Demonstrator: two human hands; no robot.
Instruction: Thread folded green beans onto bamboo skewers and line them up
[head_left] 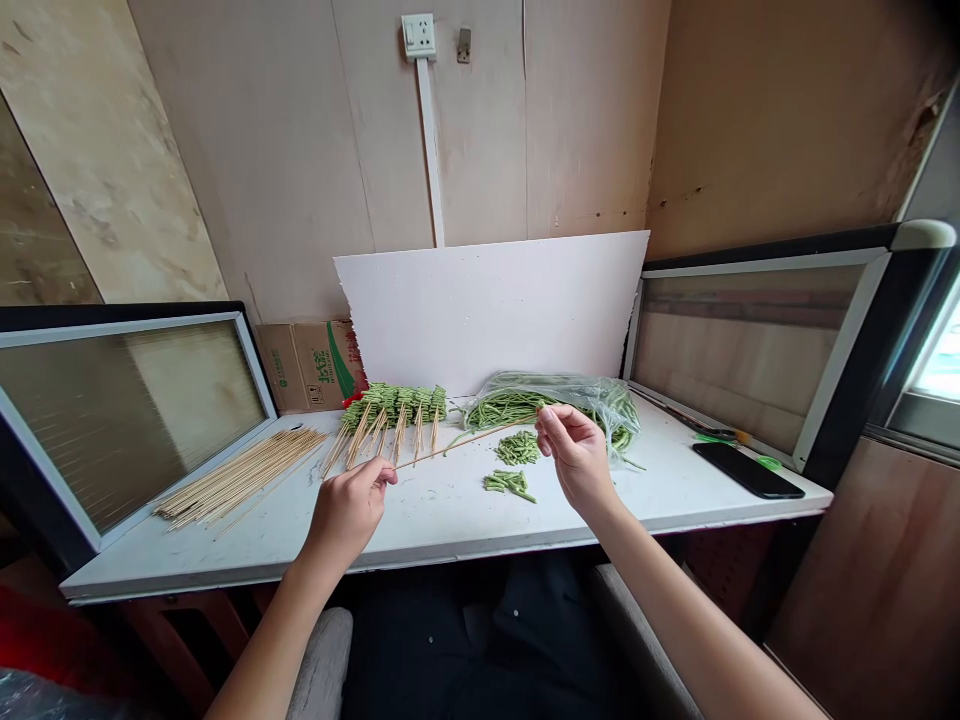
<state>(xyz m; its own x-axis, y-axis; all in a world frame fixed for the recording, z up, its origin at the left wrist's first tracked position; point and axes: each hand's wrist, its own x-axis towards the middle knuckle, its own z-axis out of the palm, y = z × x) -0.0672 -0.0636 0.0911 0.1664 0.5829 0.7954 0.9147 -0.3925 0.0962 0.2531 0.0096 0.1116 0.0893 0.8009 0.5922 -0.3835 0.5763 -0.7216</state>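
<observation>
My left hand [354,505] is closed around one end of a bamboo skewer [454,445], which slants up to the right above the table. At its far end, my right hand [571,450] pinches a small green bean piece [541,406]; whether the tip has pierced it I cannot tell. Below the skewer lie two small heaps of cut green bean pieces, a rounder heap [517,448] and a looser heap [510,485]. Behind them rests a clear plastic bag of long green beans [517,400]. Bean skewers [397,405] are stacked to the left, their bare sticks pointing toward me.
Many loose bamboo skewers [240,475] lie on the white table [427,535] at the left. A black phone [746,470] sits near the right edge. Behind stand a cardboard box [307,365] and a white board [495,310]. Framed glass panels flank the table.
</observation>
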